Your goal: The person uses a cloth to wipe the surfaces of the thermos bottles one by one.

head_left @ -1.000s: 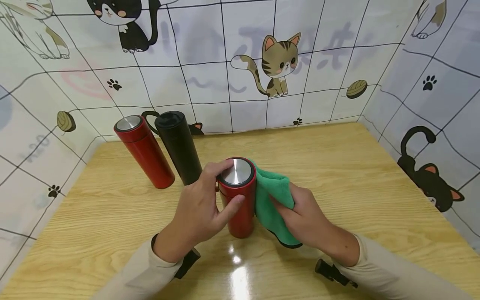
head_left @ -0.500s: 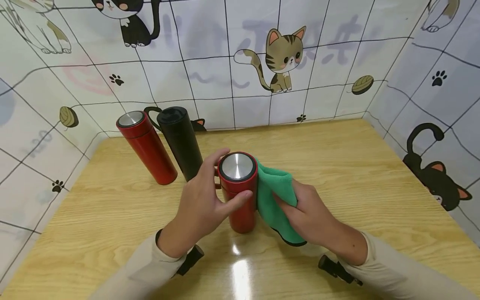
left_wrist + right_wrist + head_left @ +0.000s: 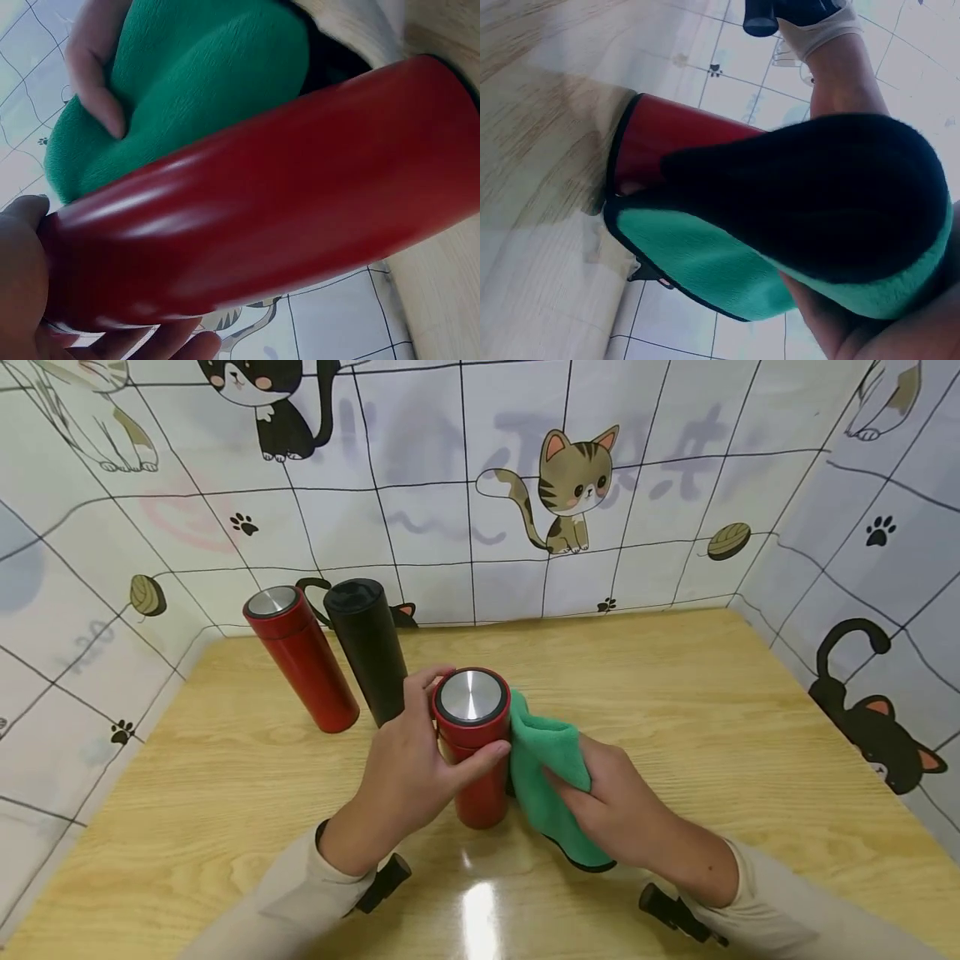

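A red thermos flask [image 3: 482, 797] with a silver-topped lid stands upright on the table, near the middle of the head view. My left hand [image 3: 408, 777] grips its upper part, thumb across the front and fingers round the far left side. In the left wrist view the flask [image 3: 270, 195] lies across the picture, with the left fingers curled under its lid end. My right hand [image 3: 618, 797] holds a folded green cloth [image 3: 543, 777] with a dark edge against the flask's right side. The cloth [image 3: 705, 255] hides part of the flask in the right wrist view.
Another red thermos flask [image 3: 303, 664] stands at the back left, beside a black tumbler [image 3: 369, 647]. Both are close beyond the left hand. A wall covering [image 3: 420, 527] printed with cats rises behind the wooden table [image 3: 637, 677] and along both its sides.
The left forefinger has slid off the silver lid top to the lid's far left edge. The cloth stays against the flask's right side. The head view has shifted slightly.
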The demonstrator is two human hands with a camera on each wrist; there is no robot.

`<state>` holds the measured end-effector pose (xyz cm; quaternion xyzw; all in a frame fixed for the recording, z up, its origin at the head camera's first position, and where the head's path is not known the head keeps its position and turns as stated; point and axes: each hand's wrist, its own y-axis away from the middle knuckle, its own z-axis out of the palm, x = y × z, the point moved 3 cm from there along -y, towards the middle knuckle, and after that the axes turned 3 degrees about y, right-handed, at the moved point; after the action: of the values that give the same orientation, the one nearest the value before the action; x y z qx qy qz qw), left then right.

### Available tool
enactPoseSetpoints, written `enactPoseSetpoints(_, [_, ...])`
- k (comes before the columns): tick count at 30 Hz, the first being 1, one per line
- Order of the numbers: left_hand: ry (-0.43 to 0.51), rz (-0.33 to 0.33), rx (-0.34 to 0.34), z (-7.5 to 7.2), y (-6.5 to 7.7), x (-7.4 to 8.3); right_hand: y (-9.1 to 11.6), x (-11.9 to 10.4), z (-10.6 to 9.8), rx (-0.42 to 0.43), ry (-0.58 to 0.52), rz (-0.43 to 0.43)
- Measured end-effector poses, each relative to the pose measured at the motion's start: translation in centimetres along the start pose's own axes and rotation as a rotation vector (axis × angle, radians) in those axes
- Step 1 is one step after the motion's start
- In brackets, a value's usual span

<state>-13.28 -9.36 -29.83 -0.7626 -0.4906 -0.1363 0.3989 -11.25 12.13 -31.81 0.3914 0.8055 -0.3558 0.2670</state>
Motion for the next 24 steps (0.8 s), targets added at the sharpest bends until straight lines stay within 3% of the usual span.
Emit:
enactPoseSetpoints(3, [0.020, 0.049, 0.017, 0.10, 0.21, -0.09, 0.11, 0.17, 0.21, -0.025, 0.030, 0.024])
enactPoseSetpoints(11, [0.099, 0.200, 0.027, -0.03, -0.06, 0.39, 0.28, -0.50, -0.23, 0.130, -0.078, -0.087])
enactPoseSetpoints(18, [0.038, 0.261, -0.008, -0.20, -0.04, -0.06, -0.02, 0.35, 0.22, -0.020, -0.023, 0.031])
enactPoseSetpoints(24, [0.003, 0.254, -0.026, -0.31, 0.02, 0.02, 0.10, 0.22, 0.00, 0.088, -0.014, -0.040])
